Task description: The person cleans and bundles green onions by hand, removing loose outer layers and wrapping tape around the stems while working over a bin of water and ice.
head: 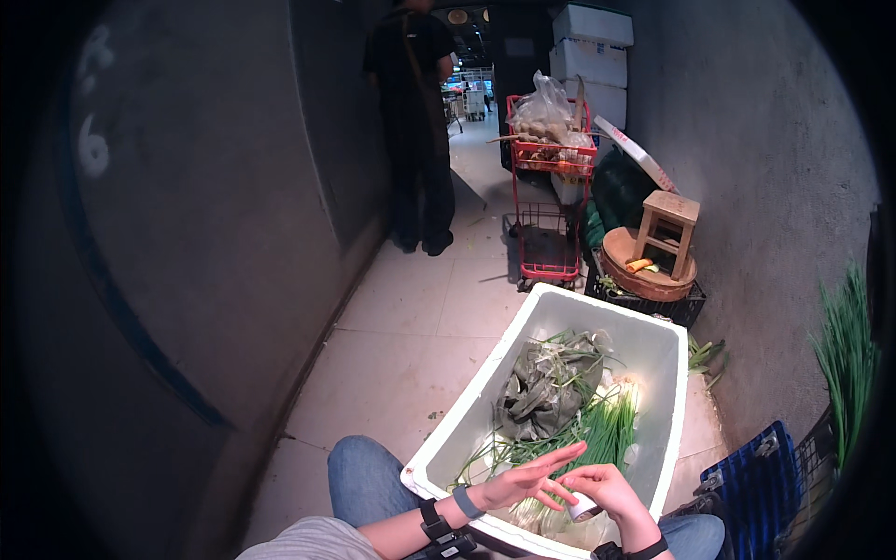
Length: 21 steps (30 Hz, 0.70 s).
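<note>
A white foam box (483,364) stands between the person's knees, with green scallions (605,427) and a crumpled dark plastic bag (542,392) inside. Over its near end my left hand (528,483) is spread, fingers apart, palm turned partly toward the right hand. Close beside it, my right hand (595,483) has its thumb and fingertips pinched near the left fingers; whether something thin is between them cannot be made out. A small white roll (582,507), perhaps tape, sits below the fingers of both hands; which hand supports it is unclear.
Ahead stand a red cart (549,269) with bagged produce and a wooden stool (670,203) on a round wooden board (616,255) over a black crate. White foam boxes (591,63) are stacked behind. A person (416,126) stands by the left wall. More scallions (848,357) are at right.
</note>
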Available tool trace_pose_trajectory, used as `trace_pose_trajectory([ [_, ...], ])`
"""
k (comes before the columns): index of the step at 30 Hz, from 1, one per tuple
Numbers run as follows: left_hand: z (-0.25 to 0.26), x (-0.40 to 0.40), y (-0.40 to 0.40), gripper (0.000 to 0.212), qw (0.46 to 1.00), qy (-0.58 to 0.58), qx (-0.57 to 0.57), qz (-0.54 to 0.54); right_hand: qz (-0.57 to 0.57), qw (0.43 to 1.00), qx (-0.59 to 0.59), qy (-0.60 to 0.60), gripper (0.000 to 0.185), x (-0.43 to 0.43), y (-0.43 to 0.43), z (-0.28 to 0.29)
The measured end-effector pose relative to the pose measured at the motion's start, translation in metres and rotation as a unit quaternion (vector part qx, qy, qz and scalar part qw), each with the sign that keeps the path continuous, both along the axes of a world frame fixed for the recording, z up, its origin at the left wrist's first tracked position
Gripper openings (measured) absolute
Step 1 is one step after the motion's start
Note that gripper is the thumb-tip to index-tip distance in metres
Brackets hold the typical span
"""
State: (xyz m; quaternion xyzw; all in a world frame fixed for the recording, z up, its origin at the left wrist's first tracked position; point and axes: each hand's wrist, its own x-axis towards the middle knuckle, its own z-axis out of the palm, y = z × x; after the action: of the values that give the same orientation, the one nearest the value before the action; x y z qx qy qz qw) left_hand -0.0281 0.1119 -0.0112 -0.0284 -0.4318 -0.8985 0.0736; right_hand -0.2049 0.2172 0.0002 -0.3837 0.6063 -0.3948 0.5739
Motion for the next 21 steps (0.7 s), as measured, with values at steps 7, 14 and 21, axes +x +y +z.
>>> trace_pose_trajectory([
  [7,-0.022,0.007,-0.003,0.069,0.979,-0.106,-0.123,0.125,-0.016,0.998,-0.049,-0.020,0.030,0.019,-0.002,0.012],
  [14,-0.052,-0.001,0.000,0.045,0.957,-0.175,-0.173,0.156,0.024,0.993,-0.109,0.042,0.048,0.014,-0.002,-0.007],
  [21,0.013,0.018,-0.009,0.059,0.863,-0.093,-0.324,0.377,-0.098,0.902,-0.337,0.250,0.066,0.026,0.001,0.028],
])
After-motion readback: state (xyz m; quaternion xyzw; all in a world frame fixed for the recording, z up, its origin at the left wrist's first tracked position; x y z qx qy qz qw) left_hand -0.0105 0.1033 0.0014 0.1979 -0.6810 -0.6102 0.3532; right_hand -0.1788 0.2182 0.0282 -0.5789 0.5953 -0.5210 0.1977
